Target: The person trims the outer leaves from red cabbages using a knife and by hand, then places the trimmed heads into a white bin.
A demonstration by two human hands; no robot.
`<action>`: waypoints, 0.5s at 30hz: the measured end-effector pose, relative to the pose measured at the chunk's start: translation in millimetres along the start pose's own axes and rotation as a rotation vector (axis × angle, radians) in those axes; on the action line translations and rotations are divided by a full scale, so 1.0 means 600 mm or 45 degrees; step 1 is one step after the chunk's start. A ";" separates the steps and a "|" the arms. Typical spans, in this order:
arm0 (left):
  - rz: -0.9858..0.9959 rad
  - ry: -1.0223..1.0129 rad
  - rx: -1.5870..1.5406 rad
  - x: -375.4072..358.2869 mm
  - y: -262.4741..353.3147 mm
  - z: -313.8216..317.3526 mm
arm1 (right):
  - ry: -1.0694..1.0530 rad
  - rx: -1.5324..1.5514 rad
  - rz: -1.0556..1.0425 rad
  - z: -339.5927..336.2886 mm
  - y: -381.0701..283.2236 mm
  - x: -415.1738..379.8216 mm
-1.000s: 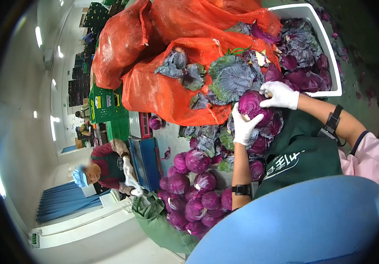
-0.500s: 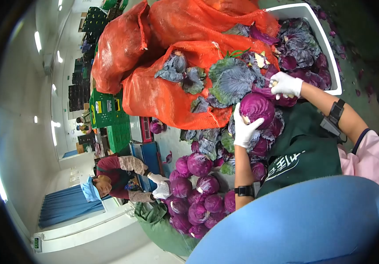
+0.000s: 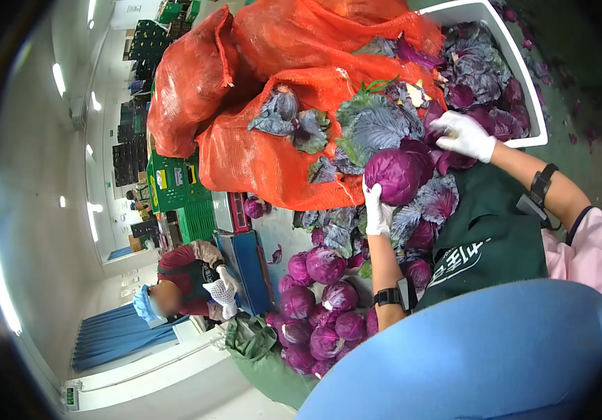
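My left hand, in a white glove, supports a round red cabbage from its lower left side, with the fingers along its edge. A loose purple outer leaf stands off the cabbage's right side. Close to that leaf is my right hand, also gloved in white, with fingers stretched out and the thumb apart. Trimmed leaves lie beneath the cabbage. A large green-purple leaf rests just above it on an orange mesh sack.
A white bin full of leaves stands upper right. Several red cabbages are heaped lower left, beside a green sack. A co-worker in white gloves stands near a blue box. Green crates are stacked behind.
The cabbage in my left hand has turned and shifted slightly left and down. My right hand has gone from pinched to spread fingers. The co-worker's hands have drawn back from the cabbage heap.
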State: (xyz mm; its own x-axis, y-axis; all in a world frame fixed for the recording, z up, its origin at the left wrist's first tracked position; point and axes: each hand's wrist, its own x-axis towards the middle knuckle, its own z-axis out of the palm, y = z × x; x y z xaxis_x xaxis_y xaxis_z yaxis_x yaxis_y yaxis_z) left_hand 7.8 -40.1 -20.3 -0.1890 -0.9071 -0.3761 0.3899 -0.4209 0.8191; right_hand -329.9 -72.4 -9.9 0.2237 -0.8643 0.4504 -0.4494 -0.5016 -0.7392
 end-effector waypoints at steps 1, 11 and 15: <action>-0.042 0.027 -0.004 0.008 0.000 0.002 | -0.058 0.196 -0.032 0.015 -0.031 0.012; -0.365 0.229 -0.086 0.059 0.007 -0.027 | -0.514 0.321 -0.070 0.108 -0.033 0.077; -0.423 0.383 0.103 0.061 0.026 -0.002 | -0.558 0.415 0.002 0.113 -0.023 0.077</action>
State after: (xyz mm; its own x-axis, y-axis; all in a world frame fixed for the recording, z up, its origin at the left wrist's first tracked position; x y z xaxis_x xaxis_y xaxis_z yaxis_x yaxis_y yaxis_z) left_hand 8.2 -80.1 -22.1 -0.0171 -0.6901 -0.7235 0.2782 -0.6983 0.6595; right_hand -254.6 -107.8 -12.7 0.5942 -0.7647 0.2494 -0.1745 -0.4252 -0.8881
